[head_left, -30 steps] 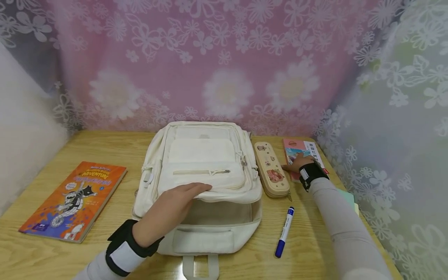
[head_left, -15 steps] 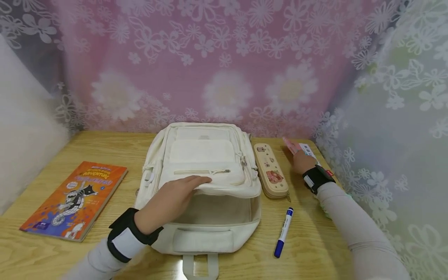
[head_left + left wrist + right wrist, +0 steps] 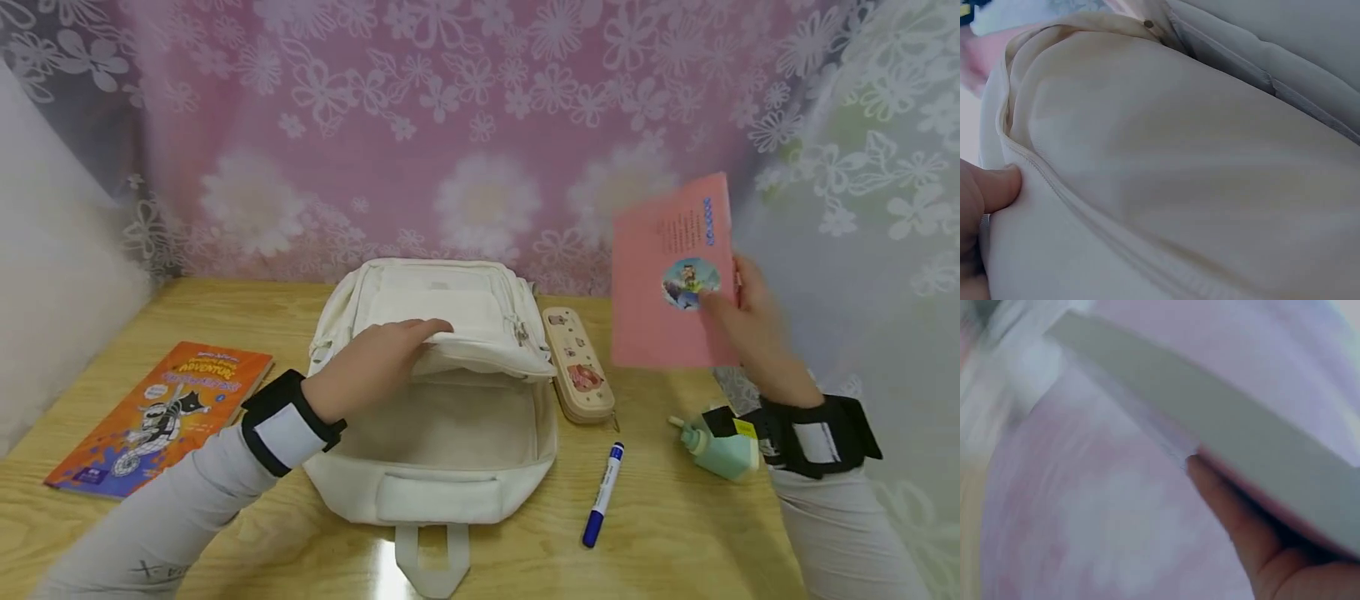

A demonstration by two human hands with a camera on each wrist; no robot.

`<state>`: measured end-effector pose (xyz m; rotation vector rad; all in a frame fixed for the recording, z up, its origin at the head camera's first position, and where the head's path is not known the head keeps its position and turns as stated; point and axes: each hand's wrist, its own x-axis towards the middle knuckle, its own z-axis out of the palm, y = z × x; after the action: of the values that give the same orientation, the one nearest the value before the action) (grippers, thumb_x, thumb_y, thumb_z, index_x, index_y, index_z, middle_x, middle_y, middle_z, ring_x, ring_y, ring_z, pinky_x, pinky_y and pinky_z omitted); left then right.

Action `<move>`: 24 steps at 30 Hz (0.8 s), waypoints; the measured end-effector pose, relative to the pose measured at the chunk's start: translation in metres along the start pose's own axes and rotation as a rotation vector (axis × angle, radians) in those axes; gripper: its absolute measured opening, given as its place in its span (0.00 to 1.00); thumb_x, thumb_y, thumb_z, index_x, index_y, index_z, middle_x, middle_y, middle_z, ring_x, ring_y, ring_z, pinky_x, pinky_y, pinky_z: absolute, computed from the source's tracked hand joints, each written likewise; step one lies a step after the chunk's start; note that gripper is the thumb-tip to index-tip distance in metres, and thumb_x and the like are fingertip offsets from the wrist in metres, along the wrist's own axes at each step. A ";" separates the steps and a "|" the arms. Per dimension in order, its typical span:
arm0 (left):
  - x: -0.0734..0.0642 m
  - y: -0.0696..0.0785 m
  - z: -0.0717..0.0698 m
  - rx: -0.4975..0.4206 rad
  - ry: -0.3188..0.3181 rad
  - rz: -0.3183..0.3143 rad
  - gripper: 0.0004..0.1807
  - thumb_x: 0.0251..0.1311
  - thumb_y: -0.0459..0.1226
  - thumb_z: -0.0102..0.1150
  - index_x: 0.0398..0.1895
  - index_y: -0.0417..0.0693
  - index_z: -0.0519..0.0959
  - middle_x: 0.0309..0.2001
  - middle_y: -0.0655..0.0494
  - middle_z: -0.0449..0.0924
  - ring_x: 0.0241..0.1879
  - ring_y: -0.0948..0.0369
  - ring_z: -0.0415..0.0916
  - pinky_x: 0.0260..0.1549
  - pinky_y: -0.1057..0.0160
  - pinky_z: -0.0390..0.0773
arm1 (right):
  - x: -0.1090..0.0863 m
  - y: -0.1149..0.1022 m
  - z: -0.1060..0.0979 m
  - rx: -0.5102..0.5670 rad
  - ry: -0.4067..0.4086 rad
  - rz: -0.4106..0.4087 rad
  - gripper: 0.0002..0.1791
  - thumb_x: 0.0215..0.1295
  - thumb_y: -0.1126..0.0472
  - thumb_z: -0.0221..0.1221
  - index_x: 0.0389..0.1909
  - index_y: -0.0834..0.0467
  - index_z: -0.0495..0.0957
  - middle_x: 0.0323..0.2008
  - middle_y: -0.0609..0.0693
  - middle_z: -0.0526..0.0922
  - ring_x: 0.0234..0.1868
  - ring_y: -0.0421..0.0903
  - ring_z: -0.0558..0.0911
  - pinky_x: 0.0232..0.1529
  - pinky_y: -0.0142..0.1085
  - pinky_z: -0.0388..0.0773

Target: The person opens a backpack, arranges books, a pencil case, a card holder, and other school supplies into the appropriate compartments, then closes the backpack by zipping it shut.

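A cream backpack (image 3: 442,496) lies on the wooden table, its main compartment unzipped and gaping. My left hand (image 3: 375,362) grips the edge of the backpack's front flap (image 3: 491,357) and holds it up; in the left wrist view the thumb (image 3: 1002,186) presses on the fabric beside the zipper. Raised above the table on the right, a pink book (image 3: 645,292) shows its back cover with a round picture. My right hand (image 3: 761,333) holds that book by its right side, thumb on the cover. The right wrist view is blurred and shows the book's page edges (image 3: 1210,419).
A cream pencil case (image 3: 579,362) lies against the backpack's right side, with a blue-and-white marker (image 3: 602,496) nearer the front. A mint-green bottle (image 3: 723,452) lies below my right wrist. An orange book (image 3: 165,408) is at the left, partly behind my left forearm.
My right hand has picked up the pink book from the table's back right and raised it, turning its back cover into view. My left hand has lifted the flap, widening the backpack's opening.
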<state>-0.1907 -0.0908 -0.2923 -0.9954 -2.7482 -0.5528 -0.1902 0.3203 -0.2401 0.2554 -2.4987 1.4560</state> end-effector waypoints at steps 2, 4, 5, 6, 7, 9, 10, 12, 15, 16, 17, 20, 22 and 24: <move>0.006 -0.006 -0.005 -0.037 -0.019 -0.007 0.18 0.67 0.33 0.48 0.59 0.50 0.70 0.50 0.52 0.80 0.44 0.57 0.80 0.42 0.58 0.77 | -0.014 -0.020 -0.001 0.297 -0.076 -0.043 0.28 0.72 0.64 0.45 0.70 0.55 0.50 0.42 0.49 0.79 0.32 0.38 0.83 0.26 0.33 0.82; 0.013 -0.011 -0.011 -0.105 -0.043 -0.022 0.18 0.68 0.34 0.47 0.60 0.50 0.70 0.51 0.52 0.79 0.46 0.58 0.79 0.43 0.58 0.76 | -0.026 -0.034 0.002 0.548 -0.220 -0.046 0.27 0.72 0.68 0.43 0.70 0.54 0.51 0.41 0.49 0.82 0.32 0.45 0.86 0.25 0.39 0.82; 0.016 -0.015 -0.013 -0.134 -0.053 -0.026 0.18 0.69 0.35 0.46 0.60 0.50 0.70 0.52 0.51 0.79 0.46 0.58 0.79 0.43 0.58 0.75 | -0.031 -0.039 0.005 0.618 -0.291 -0.043 0.27 0.72 0.69 0.41 0.70 0.54 0.51 0.41 0.50 0.83 0.32 0.46 0.86 0.25 0.40 0.81; 0.020 -0.019 -0.014 -0.155 -0.057 -0.024 0.18 0.69 0.35 0.46 0.61 0.48 0.70 0.53 0.50 0.78 0.47 0.57 0.78 0.44 0.57 0.75 | -0.036 -0.043 0.010 0.647 -0.360 -0.035 0.27 0.73 0.70 0.39 0.70 0.54 0.51 0.41 0.50 0.83 0.32 0.47 0.86 0.26 0.41 0.81; 0.023 -0.023 -0.015 -0.184 -0.061 -0.027 0.18 0.69 0.35 0.45 0.61 0.48 0.70 0.54 0.49 0.78 0.48 0.57 0.78 0.45 0.57 0.74 | -0.040 -0.045 0.016 0.660 -0.425 -0.017 0.28 0.73 0.71 0.37 0.71 0.53 0.51 0.41 0.50 0.83 0.32 0.47 0.86 0.27 0.42 0.81; 0.030 -0.032 -0.016 -0.230 -0.064 -0.033 0.18 0.70 0.35 0.44 0.61 0.46 0.70 0.55 0.48 0.77 0.51 0.56 0.76 0.47 0.56 0.74 | -0.049 -0.049 0.031 0.611 -0.533 0.039 0.29 0.73 0.69 0.37 0.72 0.50 0.49 0.39 0.49 0.84 0.30 0.48 0.86 0.26 0.44 0.81; 0.034 -0.035 -0.017 -0.243 -0.065 -0.030 0.18 0.70 0.34 0.44 0.61 0.45 0.70 0.56 0.47 0.76 0.52 0.55 0.75 0.48 0.55 0.73 | -0.052 -0.049 0.039 0.590 -0.580 0.069 0.30 0.73 0.68 0.38 0.73 0.49 0.47 0.40 0.49 0.84 0.31 0.48 0.86 0.28 0.45 0.82; 0.041 -0.041 -0.019 -0.250 -0.067 -0.031 0.18 0.70 0.34 0.44 0.61 0.44 0.70 0.56 0.46 0.75 0.52 0.54 0.75 0.49 0.54 0.73 | -0.059 -0.049 0.058 0.496 -0.658 0.119 0.32 0.73 0.65 0.41 0.74 0.47 0.44 0.41 0.49 0.83 0.32 0.49 0.86 0.30 0.46 0.82; 0.047 -0.046 -0.024 -0.262 -0.075 -0.041 0.18 0.71 0.35 0.42 0.62 0.43 0.69 0.57 0.45 0.74 0.52 0.52 0.74 0.51 0.53 0.72 | -0.065 -0.045 0.088 0.407 -0.798 0.161 0.33 0.73 0.61 0.45 0.74 0.46 0.43 0.45 0.54 0.82 0.34 0.53 0.85 0.35 0.49 0.82; 0.048 -0.046 -0.026 -0.271 -0.080 -0.052 0.19 0.71 0.36 0.42 0.62 0.43 0.68 0.58 0.45 0.74 0.52 0.52 0.74 0.51 0.52 0.72 | -0.066 -0.042 0.098 0.389 -0.841 0.173 0.33 0.72 0.59 0.46 0.73 0.46 0.44 0.46 0.55 0.81 0.35 0.54 0.85 0.36 0.48 0.82; 0.048 -0.047 -0.028 -0.275 -0.080 -0.062 0.19 0.71 0.36 0.41 0.63 0.43 0.68 0.59 0.44 0.73 0.53 0.51 0.73 0.53 0.52 0.72 | -0.066 -0.038 0.108 0.392 -0.888 0.181 0.33 0.72 0.59 0.47 0.73 0.45 0.45 0.47 0.57 0.81 0.35 0.56 0.85 0.36 0.50 0.81; 0.047 -0.046 -0.035 -0.300 -0.058 -0.074 0.20 0.71 0.36 0.41 0.64 0.41 0.66 0.60 0.42 0.71 0.60 0.48 0.69 0.57 0.49 0.69 | -0.065 -0.025 0.136 0.410 -0.964 0.247 0.31 0.71 0.57 0.49 0.71 0.44 0.50 0.47 0.58 0.81 0.34 0.55 0.85 0.36 0.49 0.82; 0.045 -0.043 -0.041 -0.308 -0.042 -0.084 0.20 0.71 0.35 0.41 0.65 0.42 0.65 0.61 0.42 0.71 0.60 0.48 0.68 0.57 0.49 0.69 | -0.063 -0.017 0.151 0.415 -0.946 0.315 0.32 0.69 0.56 0.52 0.71 0.44 0.51 0.44 0.56 0.82 0.33 0.51 0.86 0.36 0.45 0.82; 0.043 -0.037 -0.045 -0.293 0.000 -0.064 0.20 0.71 0.34 0.42 0.64 0.43 0.67 0.60 0.43 0.71 0.60 0.48 0.69 0.57 0.49 0.69 | -0.058 -0.012 0.165 0.439 -0.896 0.365 0.32 0.69 0.57 0.51 0.71 0.47 0.51 0.43 0.54 0.82 0.33 0.48 0.85 0.35 0.42 0.82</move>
<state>-0.2459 -0.1100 -0.2501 -0.9651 -2.7596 -0.9881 -0.1505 0.1726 -0.3259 0.6869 -2.9253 2.4770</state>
